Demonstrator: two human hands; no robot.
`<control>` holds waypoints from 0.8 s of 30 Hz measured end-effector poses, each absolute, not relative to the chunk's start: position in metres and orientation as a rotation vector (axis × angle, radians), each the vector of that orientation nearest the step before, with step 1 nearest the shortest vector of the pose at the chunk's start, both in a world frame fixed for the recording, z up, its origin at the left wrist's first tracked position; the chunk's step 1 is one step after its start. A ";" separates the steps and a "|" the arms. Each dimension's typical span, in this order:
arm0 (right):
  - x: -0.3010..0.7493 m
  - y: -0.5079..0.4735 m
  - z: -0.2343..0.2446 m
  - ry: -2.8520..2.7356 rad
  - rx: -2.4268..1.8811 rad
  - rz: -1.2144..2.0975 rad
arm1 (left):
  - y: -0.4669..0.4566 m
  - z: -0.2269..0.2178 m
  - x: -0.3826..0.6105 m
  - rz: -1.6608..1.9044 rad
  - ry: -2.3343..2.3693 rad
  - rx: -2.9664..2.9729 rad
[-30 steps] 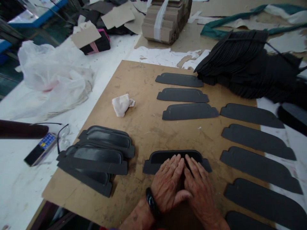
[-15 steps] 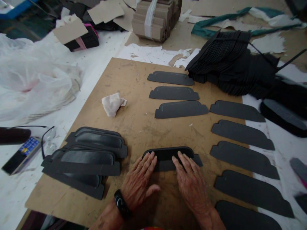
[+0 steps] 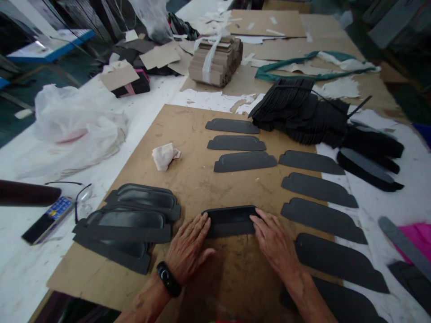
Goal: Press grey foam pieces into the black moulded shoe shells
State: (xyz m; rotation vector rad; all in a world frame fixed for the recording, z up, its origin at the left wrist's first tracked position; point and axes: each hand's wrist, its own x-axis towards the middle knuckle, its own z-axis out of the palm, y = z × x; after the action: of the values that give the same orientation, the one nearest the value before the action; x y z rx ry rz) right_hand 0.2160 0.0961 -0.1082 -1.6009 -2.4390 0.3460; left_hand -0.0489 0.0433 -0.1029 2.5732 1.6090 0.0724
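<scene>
A black shaped panel (image 3: pixel 231 228) with a folded rim along its far edge lies on the brown board (image 3: pixel 198 179) in front of me. My left hand (image 3: pixel 190 240) rests on its left end, fingers stretched out and laid flat; a black band circles that wrist. At the right end, the extended fingertips of my right hand (image 3: pixel 274 235) touch the rim. Neither hand is closed around the panel. Left of my hands is an overlapping pile of similar rimmed panels (image 3: pixel 134 220). Flat dark grey pieces (image 3: pixel 319 188) lie in a column to the right, several of them.
More flat grey pieces (image 3: pixel 245 161) lie farther back, near a crumpled white cloth (image 3: pixel 164 157). A bundle of black pieces (image 3: pixel 299 112) and a strapped brown stack (image 3: pixel 215 63) stand behind. Eyeglasses (image 3: pixel 82 199), a blue-and-black box (image 3: pixel 49 220) and plastic sheeting (image 3: pixel 81 121) are at left.
My right hand has shifted outward to the panel's right end, and my left hand slightly outward to its left end. The camera view has tilted up, showing more of the background.
</scene>
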 end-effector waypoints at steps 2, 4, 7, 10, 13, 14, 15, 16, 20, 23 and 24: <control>0.226 0.103 -0.105 -2.407 -1.674 0.343 | 0.046 -0.103 -0.047 0.148 1.651 2.486; 0.230 0.110 -0.104 -2.322 -1.752 0.426 | 0.049 -0.105 -0.046 0.261 1.715 2.347; 0.226 0.121 -0.104 -2.184 -1.835 0.590 | 0.056 -0.109 -0.043 0.400 1.776 2.198; 0.219 0.131 -0.104 -2.124 -1.862 0.673 | 0.060 -0.112 -0.041 0.472 1.849 2.114; 0.217 0.137 -0.102 -2.083 -1.854 0.774 | 0.061 -0.114 -0.041 0.540 1.938 1.998; 0.217 0.137 -0.101 -2.062 -1.852 0.813 | 0.061 -0.115 -0.041 0.552 1.952 1.963; 0.218 0.138 -0.100 -2.035 -1.852 0.852 | 0.061 -0.115 -0.042 0.559 1.956 1.930; 0.218 0.137 -0.100 -2.003 -1.856 0.897 | 0.062 -0.115 -0.042 0.563 1.951 1.899; 0.222 0.132 -0.101 -1.809 -1.847 1.140 | 0.068 -0.116 -0.046 0.580 1.902 1.765; 0.227 0.129 -0.098 -1.617 -1.762 1.359 | 0.073 -0.115 -0.050 0.591 1.815 1.654; 0.230 0.127 -0.095 -1.558 -1.727 1.423 | 0.075 -0.114 -0.051 0.595 1.780 1.615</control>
State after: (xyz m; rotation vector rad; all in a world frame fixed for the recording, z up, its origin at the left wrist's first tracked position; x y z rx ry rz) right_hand 0.2299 0.1273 -0.0950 -1.7274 -1.5584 1.4231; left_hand -0.0509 0.0750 -0.1139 1.6151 1.7804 0.5952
